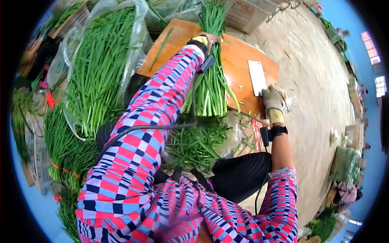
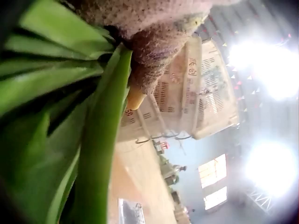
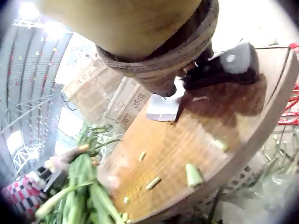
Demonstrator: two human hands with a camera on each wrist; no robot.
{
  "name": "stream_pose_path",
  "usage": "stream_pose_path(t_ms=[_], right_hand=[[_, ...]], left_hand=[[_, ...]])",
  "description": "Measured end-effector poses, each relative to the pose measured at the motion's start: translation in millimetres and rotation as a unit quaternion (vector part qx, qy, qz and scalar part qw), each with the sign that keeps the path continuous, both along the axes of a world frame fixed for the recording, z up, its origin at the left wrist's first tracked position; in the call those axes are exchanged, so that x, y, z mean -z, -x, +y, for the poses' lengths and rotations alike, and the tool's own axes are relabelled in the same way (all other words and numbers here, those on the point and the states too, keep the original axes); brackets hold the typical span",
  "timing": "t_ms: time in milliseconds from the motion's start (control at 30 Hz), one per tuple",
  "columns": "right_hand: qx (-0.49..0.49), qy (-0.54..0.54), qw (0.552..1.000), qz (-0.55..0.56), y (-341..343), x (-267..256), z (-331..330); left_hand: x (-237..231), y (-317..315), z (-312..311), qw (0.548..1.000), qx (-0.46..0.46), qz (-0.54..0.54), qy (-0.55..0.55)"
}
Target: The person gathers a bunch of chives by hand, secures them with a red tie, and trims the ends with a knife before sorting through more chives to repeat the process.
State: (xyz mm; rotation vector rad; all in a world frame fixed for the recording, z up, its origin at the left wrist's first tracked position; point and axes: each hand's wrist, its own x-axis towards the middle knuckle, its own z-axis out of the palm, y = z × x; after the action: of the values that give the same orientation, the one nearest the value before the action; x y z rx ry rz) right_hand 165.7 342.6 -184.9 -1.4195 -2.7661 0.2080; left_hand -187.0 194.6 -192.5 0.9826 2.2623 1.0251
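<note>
My gloved left hand (image 1: 208,40) grips a bundle of long, chive-like green stalks (image 1: 208,89) across a wooden board (image 1: 239,65). Its pale stem ends point toward my body and overhang the near edge. In the left wrist view, gloved fingers (image 2: 156,51) press close against the leaves (image 2: 100,140). At the board's right end, a cleaver (image 1: 257,77) lies with its bright blade flat. My gloved right hand (image 1: 273,99) holds it where blade and handle meet; the right wrist view shows the rear of the black handle (image 3: 233,65) sticking out. Short stem pieces (image 3: 194,175) lie on the board.
A plastic-lined heap of the same greens (image 1: 101,65) stands left of the board, with tied bundles (image 1: 60,162) nearer. Loose trimmings (image 1: 198,141) lie below the board, between my knees. Plastic crates (image 1: 247,16) stand behind it. Concrete floor (image 1: 312,81) stretches to the right.
</note>
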Motion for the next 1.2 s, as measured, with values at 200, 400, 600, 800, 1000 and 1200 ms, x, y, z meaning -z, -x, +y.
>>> stream_pose_path(t_ms=[200, 400, 600, 800, 1000, 1200], right_hand=[[-0.138, 0.261, 0.934, 0.199, 29.6, -3.5, -49.4], [-0.055, 0.335, 0.887, 0.313, 71.0, 8.5, -113.8], [-0.076, 0.246, 0.939, 0.229, 80.5, -2.4, -143.5], [-0.056, 0.277, 0.915, 0.287, 57.9, 38.1, -93.5], [-0.158, 0.009, 0.936, 0.313, 44.2, -4.7, -121.8], [-0.229, -0.033, 0.973, 0.014, 36.6, -26.9, -181.4]], left_hand=[[-8.0, -34.9, -12.9, 0.986, -0.103, -0.127, -0.004], [-23.6, -33.8, -124.7, 0.995, -0.074, 0.021, -0.071], [-3.2, -131.7, -128.5, 0.977, -0.163, -0.133, 0.018], [4.1, -144.2, -120.8, 0.976, -0.18, -0.08, 0.094], [1.1, -138.9, -135.0, 0.968, -0.163, -0.184, -0.036], [2.4, -155.7, -93.3, 0.984, -0.109, 0.064, 0.121]])
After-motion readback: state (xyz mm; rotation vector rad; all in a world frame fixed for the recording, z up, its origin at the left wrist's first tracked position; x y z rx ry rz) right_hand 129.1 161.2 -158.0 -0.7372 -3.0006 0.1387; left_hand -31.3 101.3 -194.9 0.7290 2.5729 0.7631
